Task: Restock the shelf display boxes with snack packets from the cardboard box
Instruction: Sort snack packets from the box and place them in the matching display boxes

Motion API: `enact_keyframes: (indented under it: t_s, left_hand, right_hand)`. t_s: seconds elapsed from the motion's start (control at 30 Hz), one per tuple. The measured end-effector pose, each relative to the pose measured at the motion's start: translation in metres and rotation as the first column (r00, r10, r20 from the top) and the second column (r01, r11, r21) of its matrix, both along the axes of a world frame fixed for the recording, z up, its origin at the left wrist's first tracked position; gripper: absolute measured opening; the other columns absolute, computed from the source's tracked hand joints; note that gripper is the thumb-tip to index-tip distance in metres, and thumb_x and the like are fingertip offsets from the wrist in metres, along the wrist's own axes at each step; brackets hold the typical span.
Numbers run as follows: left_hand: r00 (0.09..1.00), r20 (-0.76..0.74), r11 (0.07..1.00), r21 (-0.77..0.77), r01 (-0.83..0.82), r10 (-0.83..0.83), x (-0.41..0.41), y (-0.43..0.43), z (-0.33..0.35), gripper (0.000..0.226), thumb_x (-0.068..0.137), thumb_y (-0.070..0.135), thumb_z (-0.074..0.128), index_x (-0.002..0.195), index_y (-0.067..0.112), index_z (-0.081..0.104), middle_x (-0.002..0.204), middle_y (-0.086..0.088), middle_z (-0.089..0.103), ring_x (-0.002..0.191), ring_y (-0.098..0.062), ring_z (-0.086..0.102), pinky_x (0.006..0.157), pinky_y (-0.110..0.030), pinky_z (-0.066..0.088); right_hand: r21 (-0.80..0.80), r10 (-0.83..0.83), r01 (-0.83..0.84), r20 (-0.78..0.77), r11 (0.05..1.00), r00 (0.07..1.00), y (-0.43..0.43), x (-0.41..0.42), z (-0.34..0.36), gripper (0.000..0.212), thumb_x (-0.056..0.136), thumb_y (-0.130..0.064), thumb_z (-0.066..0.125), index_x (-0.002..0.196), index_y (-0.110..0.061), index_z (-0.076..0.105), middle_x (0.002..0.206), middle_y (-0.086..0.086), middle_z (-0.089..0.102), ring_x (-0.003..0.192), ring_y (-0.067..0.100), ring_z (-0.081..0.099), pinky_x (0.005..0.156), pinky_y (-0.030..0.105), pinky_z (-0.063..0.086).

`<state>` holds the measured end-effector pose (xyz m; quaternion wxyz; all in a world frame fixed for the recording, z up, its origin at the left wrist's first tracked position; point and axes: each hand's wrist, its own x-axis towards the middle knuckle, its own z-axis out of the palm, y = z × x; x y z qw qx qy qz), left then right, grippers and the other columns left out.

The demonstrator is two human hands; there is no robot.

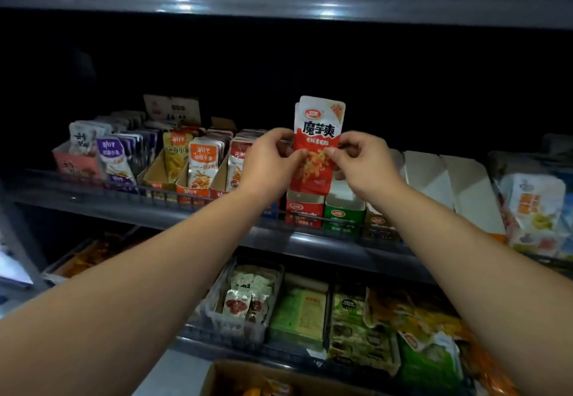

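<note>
Upright red-and-white foil snack packets (pixel 319 122) poised over the red cardboard display box (pixel 304 209) on the middle shelf (pixel 124 209).

The left hand (pixel 269 159) and right hand (pixel 362 163) each close a narrow grip on one side edge at mid-height, both equally near. The packets' long axis stands vertical, with the bottom edge just above the box's open top (its contents are hidden behind them), so the move looks to be straight down. The green display box (pixel 344 214) just beside it appears nearly empty. The brown cardboard box (pixel 235 374) below holds something orange, too blurred to identify.

Head-worn wide-angle view, facing forward and down, close to the shelf (pixel 124 209)
</note>
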<state>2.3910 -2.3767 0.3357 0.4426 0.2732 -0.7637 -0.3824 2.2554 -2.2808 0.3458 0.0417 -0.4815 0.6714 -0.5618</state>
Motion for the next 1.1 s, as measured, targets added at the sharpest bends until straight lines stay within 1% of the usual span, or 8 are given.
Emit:
enact_keyframes:
  t_s: [0.3, 0.43, 0.53, 0.63, 0.77, 0.87, 1.03, 1.1]
  left_hand:
    - [0.982, 0.153, 0.986, -0.141, -0.092, 0.114, -0.003, -0.012, -0.029, 0.043, 0.098, 0.030, 0.068, 0.138, 0.021, 0.059, 0.108, 0.002, 0.070, 0.096, -0.016, 0.068, 0.077, -0.031, 0.058]
    - [0.947, 0.276, 0.976, -0.183, -0.118, 0.166, -0.002, -0.014, -0.036, 0.041, 0.098, 0.034, 0.068, 0.136, 0.021, 0.060, 0.109, 0.001, 0.071, 0.095, -0.019, 0.069, 0.081, -0.041, 0.061]
    - [0.924, 0.331, 0.968, -0.220, -0.123, 0.193, -0.002, -0.013, -0.042, 0.029, 0.097, 0.033, 0.069, 0.123, 0.019, 0.065, 0.098, 0.006, 0.067, 0.092, -0.018, 0.068, 0.079, -0.037, 0.060]
    - [0.915, 0.348, 0.966, -0.221, -0.131, 0.204, -0.002, -0.012, -0.047, 0.031, 0.097, 0.034, 0.069, 0.124, 0.018, 0.066, 0.102, 0.004, 0.069, 0.094, -0.017, 0.068, 0.081, -0.037, 0.060]
    - [0.918, 0.345, 0.974, -0.176, -0.140, 0.194, -0.003, -0.012, -0.050, 0.039, 0.096, 0.035, 0.071, 0.129, 0.018, 0.063, 0.105, 0.002, 0.070, 0.094, -0.018, 0.068, 0.084, -0.039, 0.060]
    - [0.935, 0.311, 0.982, -0.136, -0.132, 0.169, -0.001, -0.011, -0.057, 0.033, 0.093, 0.035, 0.073, 0.119, 0.021, 0.058, 0.094, 0.007, 0.066, 0.087, -0.016, 0.067, 0.078, -0.040, 0.060]
    - [0.938, 0.313, 0.985, -0.135, -0.109, 0.147, 0.000, -0.013, -0.063, 0.012, 0.096, 0.034, 0.070, 0.102, 0.024, 0.065, 0.092, 0.007, 0.067, 0.080, -0.011, 0.064, 0.071, -0.033, 0.057]
    - [0.937, 0.325, 0.990, -0.108, -0.096, 0.126, -0.001, -0.014, -0.063, 0.010, 0.097, 0.032, 0.068, 0.101, 0.024, 0.071, 0.090, 0.008, 0.069, 0.081, -0.011, 0.065, 0.073, -0.031, 0.057]
  right_hand:
    - [0.178, 0.033, -0.021, -0.064, 0.984, 0.997, -0.019, -0.018, -0.028, 0.013, 0.095, -0.018, 0.067, 0.104, -0.024, 0.060, 0.093, -0.008, 0.066, 0.090, 0.014, 0.068, 0.078, 0.035, 0.062]
    - [0.225, 0.017, 0.025, -0.182, 0.974, 0.983, -0.017, -0.018, -0.034, 0.029, 0.094, -0.019, 0.068, 0.121, -0.024, 0.058, 0.083, -0.002, 0.066, 0.080, 0.007, 0.064, 0.068, 0.025, 0.052]
    - [0.251, 0.031, 0.016, -0.184, 0.968, 0.982, -0.019, -0.020, -0.038, 0.032, 0.095, -0.022, 0.067, 0.126, -0.019, 0.060, 0.096, -0.009, 0.066, 0.087, 0.009, 0.064, 0.071, 0.023, 0.053]
    - [0.235, 0.044, -0.013, -0.126, 0.972, 0.991, -0.024, -0.023, -0.037, 0.031, 0.094, -0.020, 0.068, 0.124, -0.017, 0.061, 0.100, -0.010, 0.065, 0.092, 0.010, 0.065, 0.076, 0.025, 0.056]
    - [0.209, 0.059, -0.024, -0.159, 0.978, 0.985, -0.028, -0.025, -0.035, 0.022, 0.095, -0.021, 0.068, 0.112, -0.025, 0.054, 0.090, -0.014, 0.063, 0.080, 0.001, 0.063, 0.063, 0.015, 0.053]
    - [0.203, 0.061, -0.016, -0.219, 0.979, 0.974, -0.034, -0.029, -0.031, 0.019, 0.095, -0.025, 0.067, 0.111, -0.021, 0.059, 0.101, -0.005, 0.065, 0.092, 0.013, 0.066, 0.076, 0.029, 0.059]
    - [0.232, 0.042, 0.031, -0.305, 0.972, 0.951, -0.048, -0.044, -0.021, 0.010, 0.096, -0.024, 0.066, 0.097, -0.018, 0.058, 0.096, 0.005, 0.070, 0.082, 0.019, 0.071, 0.065, 0.037, 0.061]
    - [0.204, 0.004, 0.072, -0.350, 0.976, 0.937, -0.054, -0.050, -0.020, 0.009, 0.095, -0.024, 0.067, 0.099, -0.017, 0.061, 0.099, 0.003, 0.069, 0.091, 0.021, 0.070, 0.073, 0.038, 0.061]
